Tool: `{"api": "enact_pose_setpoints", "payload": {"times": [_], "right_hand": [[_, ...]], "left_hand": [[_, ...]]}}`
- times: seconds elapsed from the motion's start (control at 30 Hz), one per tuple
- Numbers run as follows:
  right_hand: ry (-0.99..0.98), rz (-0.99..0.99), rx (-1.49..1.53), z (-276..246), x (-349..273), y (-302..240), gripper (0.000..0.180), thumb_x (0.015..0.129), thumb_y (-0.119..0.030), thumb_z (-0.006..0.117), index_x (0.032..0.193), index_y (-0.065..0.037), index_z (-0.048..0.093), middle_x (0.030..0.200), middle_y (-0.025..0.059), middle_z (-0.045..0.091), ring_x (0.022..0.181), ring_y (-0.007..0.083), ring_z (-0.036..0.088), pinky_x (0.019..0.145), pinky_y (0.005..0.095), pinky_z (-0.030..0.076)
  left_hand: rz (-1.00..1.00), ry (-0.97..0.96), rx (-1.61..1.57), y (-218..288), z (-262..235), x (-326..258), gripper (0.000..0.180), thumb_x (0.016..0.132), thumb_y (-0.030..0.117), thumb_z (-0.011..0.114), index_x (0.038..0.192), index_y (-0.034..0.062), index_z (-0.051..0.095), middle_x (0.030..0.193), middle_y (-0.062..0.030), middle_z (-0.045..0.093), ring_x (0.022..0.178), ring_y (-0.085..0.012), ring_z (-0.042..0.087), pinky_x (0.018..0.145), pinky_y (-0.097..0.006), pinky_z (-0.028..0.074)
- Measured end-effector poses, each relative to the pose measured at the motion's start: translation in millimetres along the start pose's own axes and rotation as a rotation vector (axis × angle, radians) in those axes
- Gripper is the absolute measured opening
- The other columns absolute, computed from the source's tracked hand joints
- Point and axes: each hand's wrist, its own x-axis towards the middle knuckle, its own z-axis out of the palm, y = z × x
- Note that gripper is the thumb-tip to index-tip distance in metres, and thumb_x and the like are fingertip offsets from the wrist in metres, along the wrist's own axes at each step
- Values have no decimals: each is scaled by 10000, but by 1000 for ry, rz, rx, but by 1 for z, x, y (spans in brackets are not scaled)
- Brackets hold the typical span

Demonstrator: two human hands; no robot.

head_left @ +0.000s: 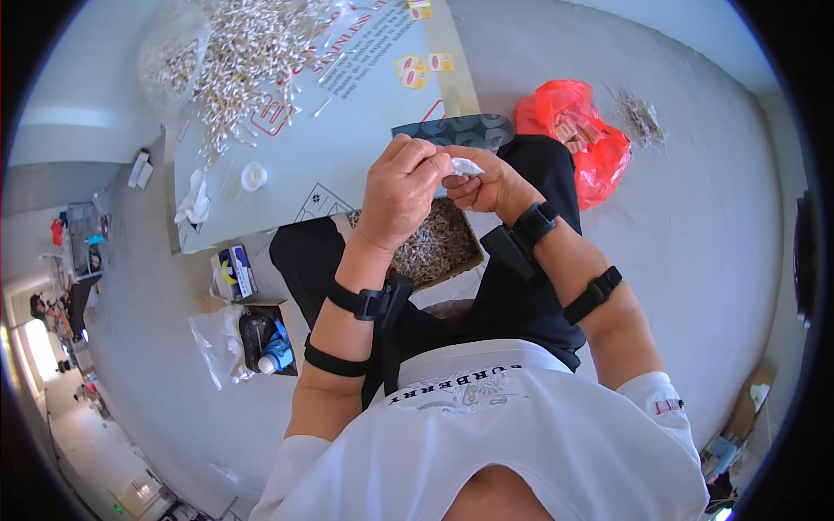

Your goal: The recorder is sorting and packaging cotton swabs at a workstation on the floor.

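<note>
My right hand [491,181] is closed round a small white bundle [466,166], which looks like the tips of cotton swabs packed together. Against it, my left hand [401,187] is closed with its fingertips pinched together; what they grip, if anything, is hidden. Below both hands, between my knees, a cardboard box [473,263] holds a mass of loose cotton swabs [434,247]. A dark translucent plastic sheet [460,131] with round shapes lies just beyond my hands, at the table's edge.
On the pale table [365,143] are a heap of cotton swabs [252,52], a white round lid [254,176], a crumpled white cloth [195,200] and yellow labels [413,71]. A red plastic bag [608,165] with small packs stands right; an open carton [287,317] with a blue bottle, left.
</note>
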Motion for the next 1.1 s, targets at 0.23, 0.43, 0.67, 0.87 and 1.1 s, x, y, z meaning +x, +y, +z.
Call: {"api": "enact_pose_setpoints", "payload": {"times": [0.23,0.43,0.67,0.87,1.1], "right_hand": [[493,-1205,-1143,33,4,17,383,921,-340,664,1160,-41,673,822,25,612,761,100,558,638,218,420],[494,-1241,-1489,34,11,22,144,785,-12,737,928,-6,724,884,60,613,815,135,588,693,275,475],[402,-1513,-1846,39,14,25,141,764,23,727,896,-3,686,846,92,594,785,239,605,673,325,497],[378,-1380,-2001,46,15,13,96,759,15,706,825,-9,640,831,97,584,788,288,599,687,339,491],[389,-1305,-1650,33,17,14,82,811,8,690,891,7,670,853,110,600,792,241,607,709,297,489]], "left_hand": [[-193,147,17,-39,-9,-29,184,695,-69,755,830,12,660,750,-70,579,663,-219,591,569,-316,482],[-289,84,-8,-37,-2,-41,184,701,-68,753,835,26,669,751,-55,544,671,-202,582,581,-304,482],[-256,57,38,-45,-7,-50,159,715,-53,741,830,25,664,761,-48,526,669,-184,588,607,-301,489],[-481,33,-209,-56,-5,-48,88,748,-11,706,788,17,633,796,-78,568,670,-267,600,601,-339,485],[-447,60,-232,-58,-7,-48,64,781,-35,663,811,-3,616,799,-99,566,687,-263,612,628,-324,490]]}}
